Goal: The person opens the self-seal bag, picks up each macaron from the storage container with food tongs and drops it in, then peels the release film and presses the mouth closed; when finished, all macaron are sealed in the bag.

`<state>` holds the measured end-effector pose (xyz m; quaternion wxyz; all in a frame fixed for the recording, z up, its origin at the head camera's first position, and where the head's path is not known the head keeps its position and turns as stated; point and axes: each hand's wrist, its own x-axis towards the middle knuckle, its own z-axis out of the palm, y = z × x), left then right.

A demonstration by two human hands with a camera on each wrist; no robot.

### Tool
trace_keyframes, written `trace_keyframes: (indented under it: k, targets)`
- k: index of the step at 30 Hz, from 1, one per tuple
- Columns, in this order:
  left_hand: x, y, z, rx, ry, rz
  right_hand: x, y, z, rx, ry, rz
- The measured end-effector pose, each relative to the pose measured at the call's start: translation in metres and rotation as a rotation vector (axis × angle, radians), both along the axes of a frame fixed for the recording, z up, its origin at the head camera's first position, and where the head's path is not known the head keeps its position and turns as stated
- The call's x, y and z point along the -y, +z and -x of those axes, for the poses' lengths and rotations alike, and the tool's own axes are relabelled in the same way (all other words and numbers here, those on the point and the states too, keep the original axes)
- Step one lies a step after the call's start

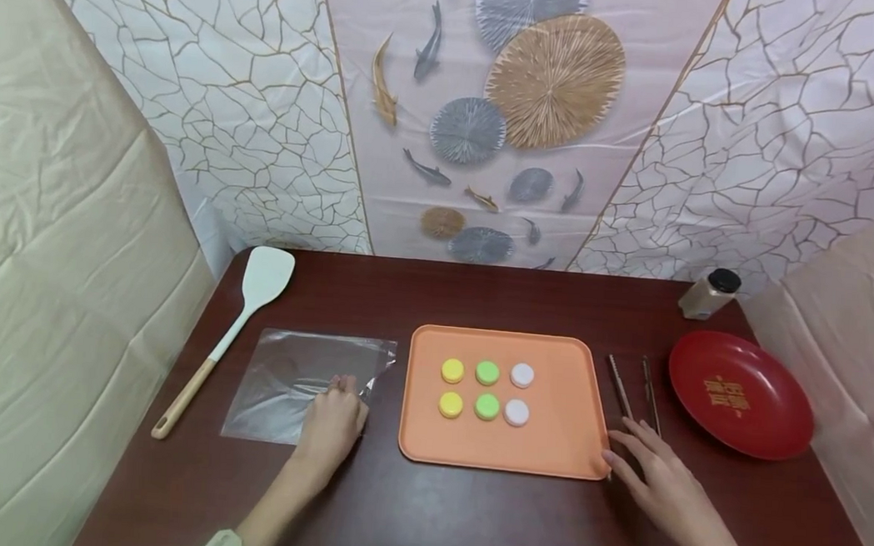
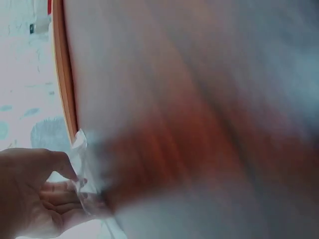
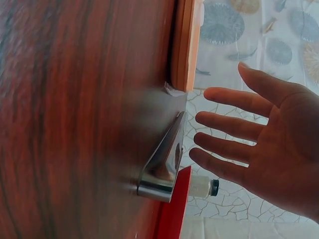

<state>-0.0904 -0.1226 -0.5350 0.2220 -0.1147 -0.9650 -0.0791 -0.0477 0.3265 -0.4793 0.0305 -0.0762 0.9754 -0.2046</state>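
A clear plastic bag (image 1: pixel 288 381) lies flat on the left part of the table. My left hand (image 1: pixel 334 417) is at its right edge, and in the left wrist view thumb and fingers pinch the crinkled plastic (image 2: pixel 82 167). Over the near end of the metal tongs (image 1: pixel 650 386) hovers my right hand (image 1: pixel 657 479), close to the tray's right corner. Its fingers are spread and straight in the right wrist view, apart from the tongs (image 3: pixel 167 169). Between the hands sits an orange tray (image 1: pixel 562 443) bearing round macaron-like pieces: two yellow (image 1: pixel 452 370), two green (image 1: pixel 487 372), two white (image 1: pixel 522 375).
A white spatula (image 1: pixel 265 279) with a wooden handle lies at the far left. On the right are a red oval plate (image 1: pixel 774 410) with gold lettering and, behind it, a black-lidded jar (image 1: pixel 709 295). Patterned cloth walls (image 1: pixel 268 87) enclose the dark table (image 1: pixel 422 514).
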Motion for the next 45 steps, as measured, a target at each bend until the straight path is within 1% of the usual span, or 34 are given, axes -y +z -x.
trace_keyframes:
  k: [1, 2, 5, 7, 9, 10, 11, 14, 16, 17, 18, 20, 21, 22, 23, 27, 30, 34, 35, 38, 41, 45]
  targets:
    - [0.002, 0.002, -0.001, 0.016, 0.007, -0.037, -0.001, 0.000, 0.000, 0.003, -0.005, -0.005]
    - [0.002, 0.008, -0.003, 0.032, 0.010, -0.045, -0.003, 0.001, -0.001, 0.007, -0.014, -0.010]
    - [0.003, 0.006, -0.005, 0.022, 0.008, -0.053, -0.009, 0.002, -0.002, 0.007, -0.053, -0.017]
    - [0.002, 0.003, -0.005, 0.003, 0.002, -0.051, -0.011, 0.002, -0.002, -0.017, -0.081, -0.014]
    - [0.001, -0.004, -0.003, -0.011, -0.010, -0.044, -0.012, 0.001, -0.003, -0.040, -0.111, -0.012]
    - [0.000, -0.006, -0.002, -0.020, -0.016, -0.036, -0.011, 0.001, -0.003, -0.042, -0.125, -0.014]
    - [0.000, -0.012, 0.000, -0.027, -0.018, -0.026, -0.011, 0.001, -0.003, -0.031, -0.138, -0.020]
    - [0.002, -0.032, 0.007, -0.031, -0.015, 0.019, -0.010, 0.001, -0.003, 0.034, -0.170, -0.044]
    - [0.003, -0.040, 0.008, -0.041, -0.010, 0.041, -0.010, 0.002, -0.003, 0.079, -0.181, -0.061]
    - [0.003, -0.040, 0.008, -0.048, -0.008, 0.046, -0.010, 0.003, -0.003, 0.098, -0.186, -0.072]
    - [0.002, -0.037, 0.007, -0.058, -0.007, 0.052, -0.010, 0.003, -0.004, 0.109, -0.189, -0.078]
    - [-0.001, -0.026, 0.002, -0.075, -0.007, 0.058, -0.011, 0.004, -0.004, 0.119, -0.191, -0.088]
    - [-0.002, -0.020, 0.000, -0.082, -0.006, 0.065, -0.011, 0.004, -0.005, 0.115, -0.191, -0.089]
    - [-0.003, -0.016, -0.001, -0.084, -0.001, 0.072, -0.011, 0.004, -0.005, 0.110, -0.191, -0.088]
    - [-0.004, -0.009, -0.004, -0.083, -0.002, 0.075, -0.011, 0.004, -0.006, 0.105, -0.193, -0.086]
    - [-0.007, -0.002, -0.005, -0.065, -0.002, 0.104, -0.012, 0.003, -0.008, 0.080, -0.202, -0.085]
    - [-0.010, -0.001, -0.006, -0.049, -0.012, 0.113, -0.014, 0.003, -0.008, 0.117, -0.209, -0.101]
    - [-0.009, -0.005, -0.008, -0.037, 0.005, 0.090, -0.016, -0.001, -0.003, 0.215, -0.193, -0.125]
    - [-0.008, -0.006, -0.009, -0.045, 0.010, 0.082, -0.017, -0.003, -0.002, 0.235, -0.191, -0.129]
    - [-0.007, -0.009, -0.009, -0.096, 0.013, 0.070, -0.019, -0.006, 0.001, 0.280, -0.183, -0.136]
    - [-0.006, -0.010, -0.008, -0.137, 0.018, 0.104, -0.022, -0.008, 0.005, 0.305, -0.180, -0.132]
    - [-0.006, -0.010, -0.007, -0.136, 0.037, 0.150, -0.025, -0.007, 0.013, 0.354, -0.184, -0.132]
